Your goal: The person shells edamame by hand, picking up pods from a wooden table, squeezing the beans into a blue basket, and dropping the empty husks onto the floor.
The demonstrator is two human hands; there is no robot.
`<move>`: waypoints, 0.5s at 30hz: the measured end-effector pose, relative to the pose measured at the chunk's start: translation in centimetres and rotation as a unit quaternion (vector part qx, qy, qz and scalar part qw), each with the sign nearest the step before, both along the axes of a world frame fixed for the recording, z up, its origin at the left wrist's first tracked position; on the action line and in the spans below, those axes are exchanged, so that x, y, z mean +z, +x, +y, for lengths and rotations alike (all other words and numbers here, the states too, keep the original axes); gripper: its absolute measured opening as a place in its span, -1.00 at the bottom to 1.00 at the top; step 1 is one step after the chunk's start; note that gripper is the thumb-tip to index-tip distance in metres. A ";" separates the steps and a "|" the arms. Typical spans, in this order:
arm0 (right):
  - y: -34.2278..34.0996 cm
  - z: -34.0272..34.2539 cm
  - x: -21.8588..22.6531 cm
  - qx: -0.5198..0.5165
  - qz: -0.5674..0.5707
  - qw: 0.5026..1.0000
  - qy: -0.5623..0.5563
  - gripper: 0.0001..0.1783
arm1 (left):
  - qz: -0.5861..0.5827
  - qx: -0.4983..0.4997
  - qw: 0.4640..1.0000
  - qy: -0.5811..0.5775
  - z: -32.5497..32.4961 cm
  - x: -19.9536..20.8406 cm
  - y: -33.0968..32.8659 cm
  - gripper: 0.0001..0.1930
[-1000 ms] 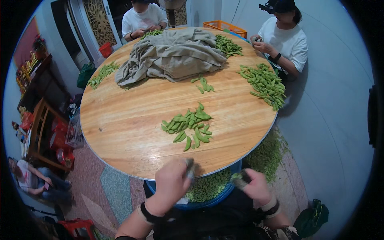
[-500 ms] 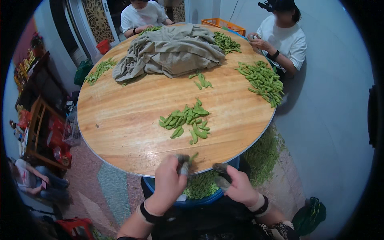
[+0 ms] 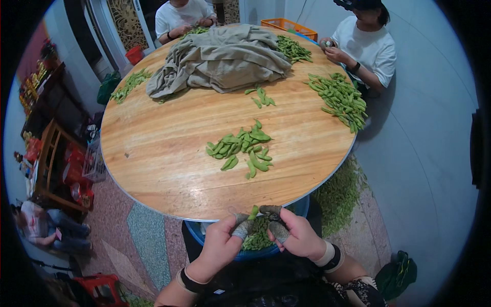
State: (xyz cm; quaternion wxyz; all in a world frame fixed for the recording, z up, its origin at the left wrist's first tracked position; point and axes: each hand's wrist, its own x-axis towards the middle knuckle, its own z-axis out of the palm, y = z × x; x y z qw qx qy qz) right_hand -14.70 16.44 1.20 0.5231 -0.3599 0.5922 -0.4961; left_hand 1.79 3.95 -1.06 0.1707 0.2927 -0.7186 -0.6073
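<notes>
My left hand [image 3: 222,239] is closed, its taped thumb and forefinger pinching a green soybean pod [image 3: 253,212] above a blue tub [image 3: 193,230]. Close by, my right hand [image 3: 303,237] has its covered forefinger at the pod's tip; its thumb is apart from that finger, and I see nothing held between them. Green pods and beans [image 3: 258,238] lie in the tub, which sits under the table's near edge. Before me on the round wooden table [image 3: 163,148] lies a small pile of soybean pods [image 3: 239,145], with a few loose pods [image 3: 262,97] beyond it.
A crumpled grey-green cloth [image 3: 220,61] covers the table's far part. More pods [image 3: 338,100] lie at the right rim. Two people in white shirts [image 3: 369,46] sit across. A green heap [image 3: 337,199] covers floor to the right; an orange crate [image 3: 289,24] stands behind.
My hands have come closer together over the tub, and the pod in my left hand has moved to my right forefinger. The far person's hands have lifted a little.
</notes>
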 end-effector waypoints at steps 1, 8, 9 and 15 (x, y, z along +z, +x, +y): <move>0.0 0.2 -0.3 -0.003 0.000 1.000 0.000 -0.52 | 0.011 -0.007 1.000 0.000 0.0 -0.1 -0.1 -0.74; 0.4 -0.1 -0.8 -0.015 -0.049 0.997 -0.051 -0.43 | -0.035 -0.040 0.977 -0.205 0.5 1.6 -0.7 -0.73; 0.5 -0.3 -0.7 -0.012 -0.083 0.995 -0.043 -0.45 | -0.051 -0.047 0.947 -0.313 0.6 1.2 -0.4 -0.73; 0.3 0.1 -0.6 0.060 -0.360 0.930 0.042 -0.60 | 0.041 -0.095 0.995 -0.008 -0.6 0.9 1.1 -0.81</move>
